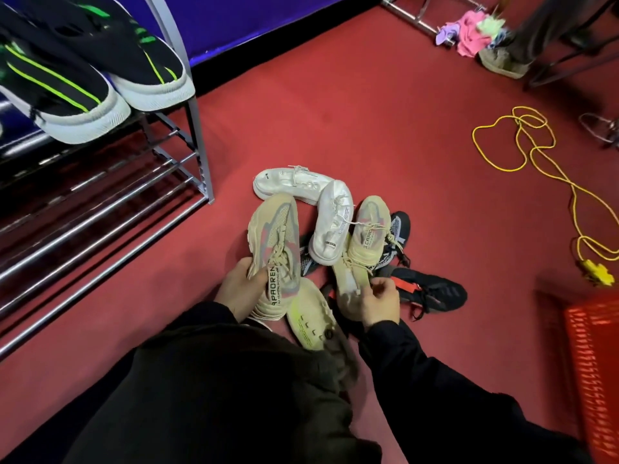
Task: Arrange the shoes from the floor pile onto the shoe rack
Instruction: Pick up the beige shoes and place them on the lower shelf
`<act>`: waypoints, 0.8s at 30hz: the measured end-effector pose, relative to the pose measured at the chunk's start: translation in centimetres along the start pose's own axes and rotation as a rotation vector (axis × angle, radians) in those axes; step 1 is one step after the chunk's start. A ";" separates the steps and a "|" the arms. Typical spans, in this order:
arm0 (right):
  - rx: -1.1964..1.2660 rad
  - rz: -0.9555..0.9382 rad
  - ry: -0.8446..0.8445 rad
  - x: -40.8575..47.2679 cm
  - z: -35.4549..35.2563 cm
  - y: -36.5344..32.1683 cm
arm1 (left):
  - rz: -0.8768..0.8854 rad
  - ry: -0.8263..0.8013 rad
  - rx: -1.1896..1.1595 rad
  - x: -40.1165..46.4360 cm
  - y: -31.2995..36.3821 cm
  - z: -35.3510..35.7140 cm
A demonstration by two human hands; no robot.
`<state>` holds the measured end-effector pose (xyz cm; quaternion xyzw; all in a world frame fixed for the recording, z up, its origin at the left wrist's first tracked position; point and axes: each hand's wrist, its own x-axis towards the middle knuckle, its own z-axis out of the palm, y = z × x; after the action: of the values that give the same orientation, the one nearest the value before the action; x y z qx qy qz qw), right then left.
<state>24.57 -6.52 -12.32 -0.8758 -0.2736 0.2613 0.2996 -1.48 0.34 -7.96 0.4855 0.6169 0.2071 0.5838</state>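
Note:
A pile of shoes lies on the red floor in front of me. My left hand (239,288) grips a beige knit sneaker (276,242) at its heel, toe pointing away. My right hand (378,301) holds the matching beige sneaker (366,236) by its heel end. Two white sneakers (330,222) lie between and behind them. A pale yellow-green shoe (310,321) lies near my knees. Black shoes (432,293) sit under and right of the pile. The metal shoe rack (100,209) stands at the left, with a black-and-green pair (83,85) on its top shelf.
A yellow extension cord (536,162) loops across the floor at the right. A red plastic crate (593,360) stands at the right edge. Pink cloths (469,31) and another person's foot (499,61) are at the top right. A purple wall runs behind the rack.

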 end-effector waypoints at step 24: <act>0.005 0.046 0.056 3.4 0.8 -3.9 | -0.077 -0.080 0.101 0.3 -1.4 0.8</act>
<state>25.24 -1.44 -11.22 -0.8880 -0.2442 0.2443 0.3034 -1.18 -0.31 -9.42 0.4983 0.6210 0.1335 0.5901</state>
